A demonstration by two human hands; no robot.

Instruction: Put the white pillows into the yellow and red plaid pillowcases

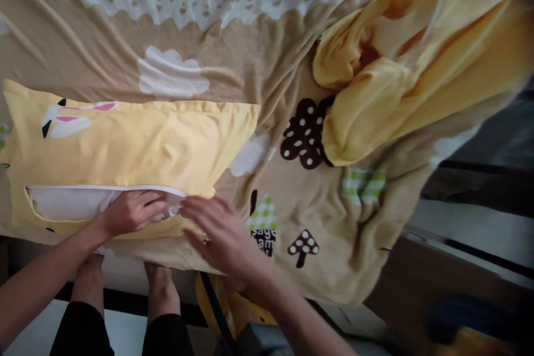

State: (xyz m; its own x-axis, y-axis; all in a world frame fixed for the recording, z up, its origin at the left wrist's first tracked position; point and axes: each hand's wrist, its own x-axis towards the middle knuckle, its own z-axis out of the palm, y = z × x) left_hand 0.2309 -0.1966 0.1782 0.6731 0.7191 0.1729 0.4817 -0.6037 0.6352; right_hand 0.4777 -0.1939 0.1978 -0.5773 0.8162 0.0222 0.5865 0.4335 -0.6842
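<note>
A yellow pillowcase with a rabbit print lies on the bed, its long zipped side opening facing me. Inside the opening shows a white inner pillow. My left hand is at the opening, fingers curled on the white fabric near its right end. Just right of it, my right hand is at the corner of the opening, slightly blurred. Its fingers are stretched out and the thumb stands apart, the fingertips close to or touching the case's edge.
A beige patterned blanket covers the bed. Rumpled yellow fabric is heaped at the right. My legs stand against the bed's near side. Below the bed edge are a dark frame bar and more yellow fabric.
</note>
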